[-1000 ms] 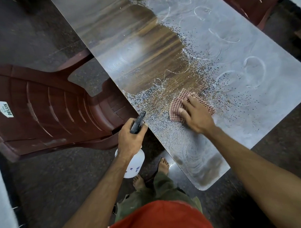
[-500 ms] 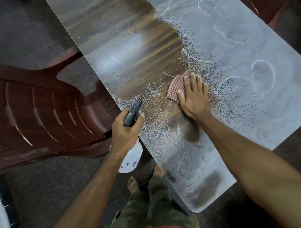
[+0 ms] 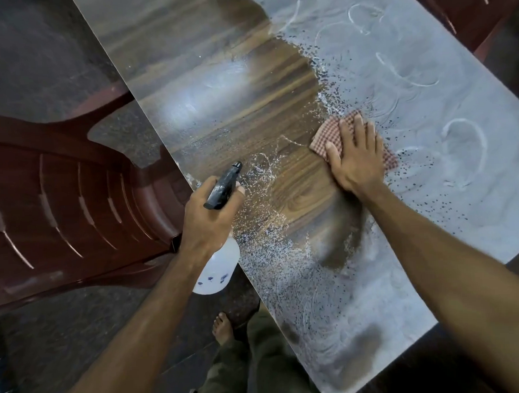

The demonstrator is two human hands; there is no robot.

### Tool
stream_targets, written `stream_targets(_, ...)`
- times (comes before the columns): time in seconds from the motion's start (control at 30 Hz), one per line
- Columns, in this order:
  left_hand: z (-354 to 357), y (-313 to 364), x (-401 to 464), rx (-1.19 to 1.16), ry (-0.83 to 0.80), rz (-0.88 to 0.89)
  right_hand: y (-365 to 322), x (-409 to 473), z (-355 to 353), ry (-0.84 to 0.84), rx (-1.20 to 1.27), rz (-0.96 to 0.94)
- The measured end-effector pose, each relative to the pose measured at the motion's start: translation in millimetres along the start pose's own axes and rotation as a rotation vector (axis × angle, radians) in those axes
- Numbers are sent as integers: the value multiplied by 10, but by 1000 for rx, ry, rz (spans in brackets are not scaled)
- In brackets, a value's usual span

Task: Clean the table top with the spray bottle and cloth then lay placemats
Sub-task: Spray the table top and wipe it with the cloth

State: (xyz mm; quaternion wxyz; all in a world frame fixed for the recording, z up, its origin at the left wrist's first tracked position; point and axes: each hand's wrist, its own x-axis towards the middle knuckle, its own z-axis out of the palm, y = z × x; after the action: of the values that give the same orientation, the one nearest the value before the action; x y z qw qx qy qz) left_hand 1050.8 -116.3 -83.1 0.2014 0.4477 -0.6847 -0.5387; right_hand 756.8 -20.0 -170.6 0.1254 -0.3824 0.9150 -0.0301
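The table top is dusty grey, with a wiped strip of brown wood grain down its middle and left. My right hand presses flat, fingers straight, on a red-and-white checked cloth at the border between wiped wood and dust. My left hand grips the neck of a white spray bottle with a black trigger head, held at the table's left edge. Spray droplets speckle the surface in front of the nozzle. No placemats are in view.
A dark red plastic chair stands close against the table's left side. Another red chair is at the far right corner. My bare foot is on the dark floor below the near edge.
My right hand has slid the cloth away from me and to the right, leaving a longer wiped strip of wood behind it. The left hand keeps gripping the spray bottle.
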Motion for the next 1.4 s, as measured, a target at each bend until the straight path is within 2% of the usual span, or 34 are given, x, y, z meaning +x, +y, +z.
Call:
stream_targets(0.13, 11, -8, 67, 7, 25, 0, -353, 235, 41, -8, -28, -82)
stream_targets(0.3, 4, 46, 134, -23, 40, -20, -466, -395, 151, -90, -81, -319)
stream_targets(0.37, -19, 56, 157, -23, 32, -16, -294, -445, 112, -98, -71, -314)
stream_targets(0.47, -44, 68, 184, -24, 19, -14, -73, -15, -19, -31, -33, -151)
stream_targets(0.6, -45, 44, 210, -17, 26, -49, -194, 655, -90, -12, -10, -57)
stream_targets(0.73, -59, 21, 208, 5, 52, -84, -658, 683, -17, -19, -60, -162)
stream_targets(0.87, -64, 34, 194, 5, 80, -105, -926, 44, 116, -62, -78, -385)
stream_targets(0.97, -95, 50, 155, -17, 98, -130, -778, -515, 207, -125, -96, -493)
stream_targets(1.03, -145, 31, 112, -41, 117, -146, -557, -630, 196, -162, -115, -505)
stream_targets(1.1, -216, 4, 62, -69, 132, -156, -442, -495, 127, -124, -106, -441)
stream_targets(1.23, -299, -18, -52, -63, 141, -138, -726, 11, 75, -46, -58, -289)
stream_targets(1.3, -324, -23, -100, -93, 137, -144, -1029, 123, 118, -44, -70, -308)
stream_targets(1.4, -381, -52, -174, -99, 157, -168, -1400, -67, 214, -77, -106, -448)
